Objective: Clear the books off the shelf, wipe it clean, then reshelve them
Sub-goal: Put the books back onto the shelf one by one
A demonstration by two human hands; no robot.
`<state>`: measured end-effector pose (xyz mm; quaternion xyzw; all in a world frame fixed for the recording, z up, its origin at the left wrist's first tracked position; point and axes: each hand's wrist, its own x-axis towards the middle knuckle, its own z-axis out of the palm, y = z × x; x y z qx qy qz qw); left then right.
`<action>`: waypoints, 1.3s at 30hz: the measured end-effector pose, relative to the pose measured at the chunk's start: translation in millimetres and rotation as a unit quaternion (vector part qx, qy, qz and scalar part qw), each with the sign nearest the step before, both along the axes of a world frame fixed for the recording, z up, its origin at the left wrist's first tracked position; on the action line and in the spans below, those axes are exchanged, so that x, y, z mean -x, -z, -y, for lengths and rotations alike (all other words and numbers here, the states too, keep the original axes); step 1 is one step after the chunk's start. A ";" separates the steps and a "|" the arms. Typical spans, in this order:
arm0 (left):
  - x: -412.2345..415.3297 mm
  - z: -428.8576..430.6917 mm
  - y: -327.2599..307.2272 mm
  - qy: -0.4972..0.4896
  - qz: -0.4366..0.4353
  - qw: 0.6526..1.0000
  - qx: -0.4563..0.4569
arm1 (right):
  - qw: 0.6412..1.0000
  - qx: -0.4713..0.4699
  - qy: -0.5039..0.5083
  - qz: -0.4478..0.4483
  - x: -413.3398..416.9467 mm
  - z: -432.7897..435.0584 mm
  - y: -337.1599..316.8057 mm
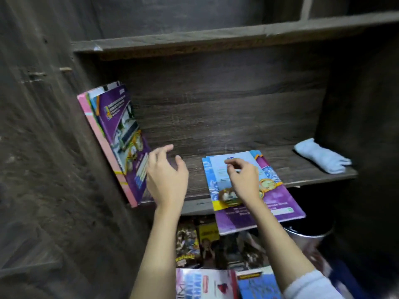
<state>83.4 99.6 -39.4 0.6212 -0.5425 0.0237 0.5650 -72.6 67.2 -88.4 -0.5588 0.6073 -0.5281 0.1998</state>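
Head view: the shelf (302, 167) carries two groups of books. A leaning row (116, 134) stands at 9 o'clock in the frame, tipped against the side wall with its purple cover facing the middle. A flat stack (269, 203) lies just right of centre. Its long axis runs from about 11 o'clock at the back to 5 o'clock at the front, and its near end overhangs the shelf's front edge.

The left hand (167, 175) hovers with fingers spread and loose, holding nothing. The leaning row is just beside it at 9 o'clock, so it is the nearer hand for steadying that row.

The right hand (244, 180) rests on top of the flat stack, fingers curled down onto the pale blue booklet (218, 167) that lies uppermost. I cannot tell whether thumb and forefinger have actually pinched it.

A folded blue cloth (321, 156) sits set aside at 3 o'clock, well apart from both hands, so reshelving looks to be the step in hand.

The likely move is to lift from the stack and carry toward 9 o'clock, turning the book's long axis upright to meet the row. More books (194, 240) lie below at 6 o'clock.
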 end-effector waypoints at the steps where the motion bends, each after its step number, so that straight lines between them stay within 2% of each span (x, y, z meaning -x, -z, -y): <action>1: 12.0 0.9 5.9 0.019 -0.012 0.998 -0.061 | 0.999 -0.003 0.029 -0.014 17.8 -4.5 -1.1; 3: 30.0 3.0 18.0 0.054 -0.028 0.983 -0.171 | 0.994 -0.025 0.096 -0.056 47.9 -15.5 0.8; 6: 54.7 5.5 38.2 0.103 -0.037 0.955 -0.274 | 0.977 -0.082 0.158 -0.119 85.7 -32.9 12.3; 10: 72.5 7.7 62.7 0.095 -0.041 0.936 -0.335 | 0.947 -0.203 0.160 -0.189 105.5 -48.8 24.3; 14: 77.8 11.2 77.8 0.086 -0.043 0.923 -0.373 | 0.942 -0.238 0.131 -0.197 112.0 -50.1 30.0; 17: 72.1 15.1 88.9 0.098 -0.077 0.901 -0.415 | 0.934 -0.263 0.121 -0.209 112.7 -47.9 30.9; 20: 68.2 17.0 99.7 0.150 -0.130 0.877 -0.437 | 0.932 -0.271 0.128 -0.204 110.7 -46.1 28.8; 22: 67.0 19.4 103.7 0.151 -0.137 0.876 -0.437 | 0.930 -0.279 0.139 -0.193 109.0 -43.9 28.6; 27: 65.8 18.3 99.6 0.114 -0.085 0.884 -0.444 | 0.929 -0.302 0.145 -0.154 104.2 -42.5 27.3; 39: 62.4 16.7 94.9 0.058 -0.013 0.880 -0.471 | 0.928 -0.334 0.129 -0.106 93.4 -43.6 25.3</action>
